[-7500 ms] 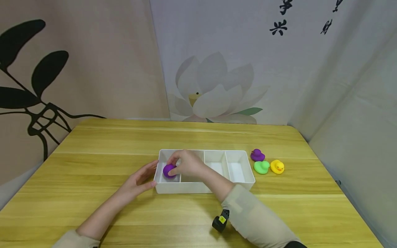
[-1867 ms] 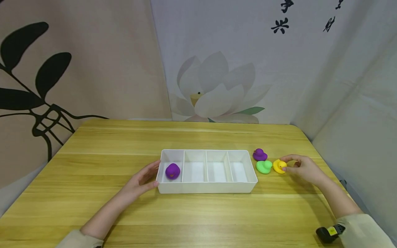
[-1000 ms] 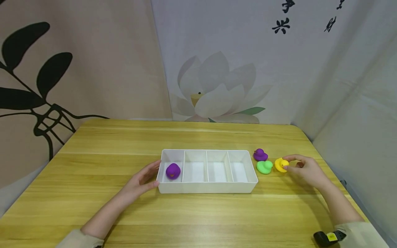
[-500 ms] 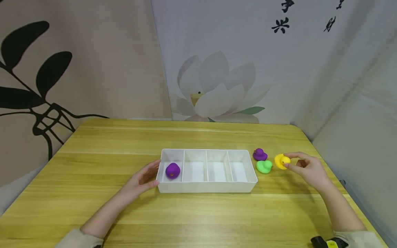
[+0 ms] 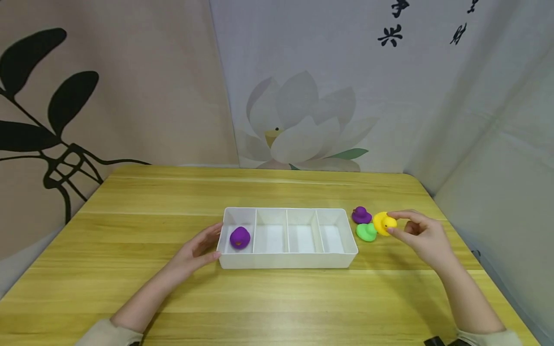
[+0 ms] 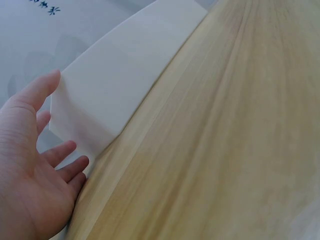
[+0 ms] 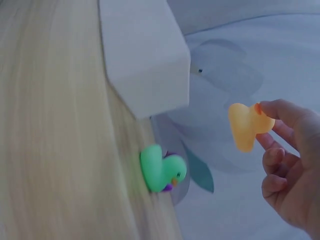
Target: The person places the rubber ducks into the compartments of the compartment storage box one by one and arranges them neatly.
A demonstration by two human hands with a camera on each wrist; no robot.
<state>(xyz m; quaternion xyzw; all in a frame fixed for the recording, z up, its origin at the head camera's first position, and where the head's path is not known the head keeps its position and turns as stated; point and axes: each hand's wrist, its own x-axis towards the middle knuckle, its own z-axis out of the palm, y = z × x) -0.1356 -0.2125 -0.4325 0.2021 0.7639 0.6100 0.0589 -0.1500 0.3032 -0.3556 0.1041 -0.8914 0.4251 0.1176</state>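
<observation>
Pinched by its head between the thumb and fingers of my right hand (image 5: pixel 426 238), a yellow rubber duck (image 5: pixel 383 224) hangs raised above the table, as the right wrist view (image 7: pixel 245 125) shows too. Just left of it sit a green rubber duck (image 5: pixel 366 232) and a purple rubber duck (image 5: pixel 361 215). A white box with four compartments is replaced here by a white divided box (image 5: pixel 285 262); another purple duck (image 5: pixel 240 238) lies in its leftmost compartment. At the box's left end, my left hand (image 5: pixel 196 250) rests with thumb at the front corner and fingers spread along the side.
The wooden table (image 5: pixel 277 307) carries everything. Behind it hangs a curtain (image 5: pixel 303 48) with a printed lotus, and a pale curtain (image 5: pixel 497 120) runs along the right side. Part of a black wrist camera (image 5: pixel 434 341) shows at the bottom right.
Earlier my right hand let go of the purple duck in the leftmost compartment. It then gripped the yellow duck, lifted it off the table and carried it slightly left. My left hand stayed put.
</observation>
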